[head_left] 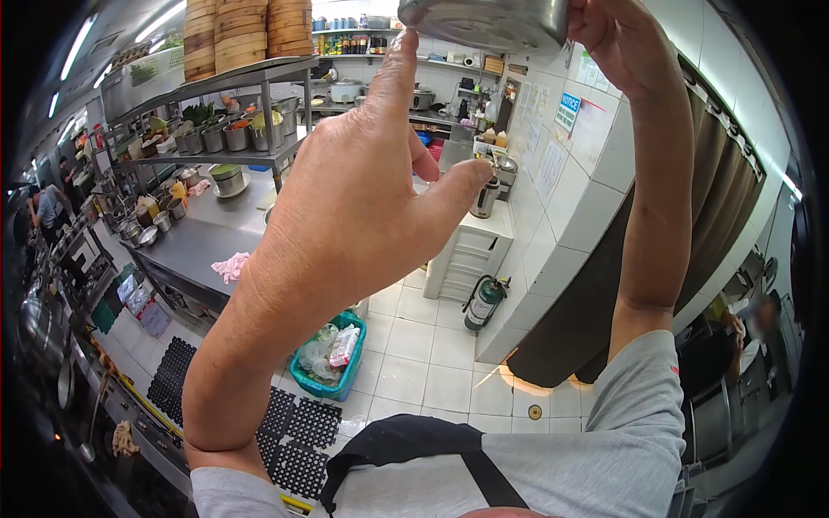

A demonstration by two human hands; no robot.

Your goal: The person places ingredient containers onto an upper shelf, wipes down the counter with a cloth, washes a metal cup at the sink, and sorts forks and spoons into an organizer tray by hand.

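Overhead at the top edge is a round stainless steel container [484, 24], seen from below; its upper part is out of frame. My right hand [611, 39] is raised with its fingers closed on the container's right side. In front of me, my left hand [354, 190] reaches up with the index finger stretched out. That fingertip meets or nearly meets the container's lower left edge; I cannot tell whether they touch. The left thumb points away to the right, and the other fingers are mostly hidden behind the hand.
Bamboo steamers [239, 34] are stacked on a steel shelf over a worktable [199, 237] at left. A teal bin [361, 380] with plastic bags stands on the tiled floor. A fire extinguisher [485, 304] stands by the wall, near a dark curtain [596, 285]. People are at both sides.
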